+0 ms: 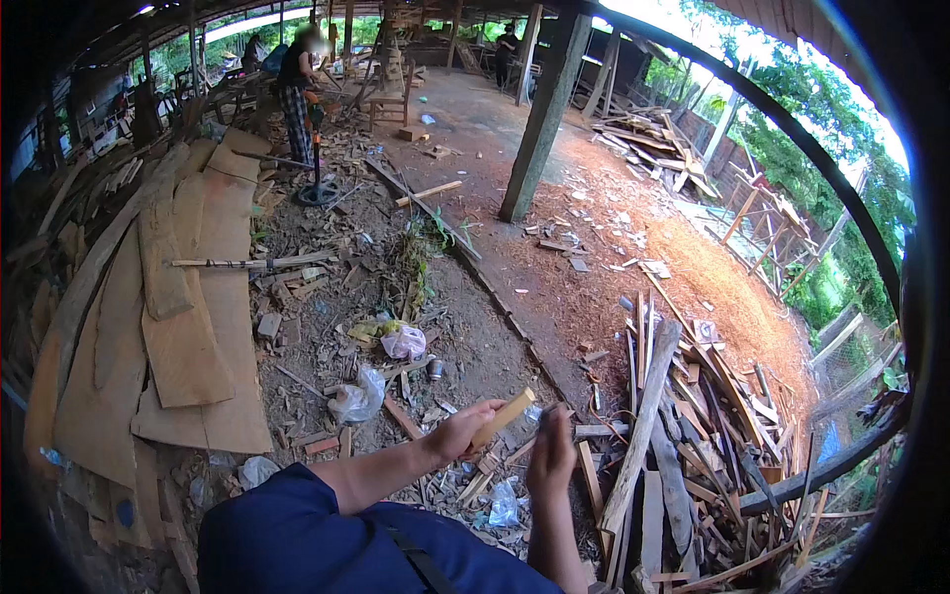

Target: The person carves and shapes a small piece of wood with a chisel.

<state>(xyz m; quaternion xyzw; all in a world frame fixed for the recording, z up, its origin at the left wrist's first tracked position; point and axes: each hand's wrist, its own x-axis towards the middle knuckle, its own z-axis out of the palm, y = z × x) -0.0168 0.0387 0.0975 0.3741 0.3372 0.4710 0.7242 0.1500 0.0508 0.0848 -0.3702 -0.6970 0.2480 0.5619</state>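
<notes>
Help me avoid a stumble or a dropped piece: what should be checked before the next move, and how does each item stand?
1. Grip on the wooden piece: ok; the left hand holds it, its end sticking out past the fingers.
2. What the right hand holds, if anything: cannot tell; the fingertips are dark and unclear.
3. Clear footing: not ok; the ground is strewn with wood scraps, and a clear plastic bag lies there.
4. Tidy right side: not ok; a loose wood pile lies there at many angles.
5. Room from the person in checked trousers: ok; they stand well beyond the hands.
</notes>
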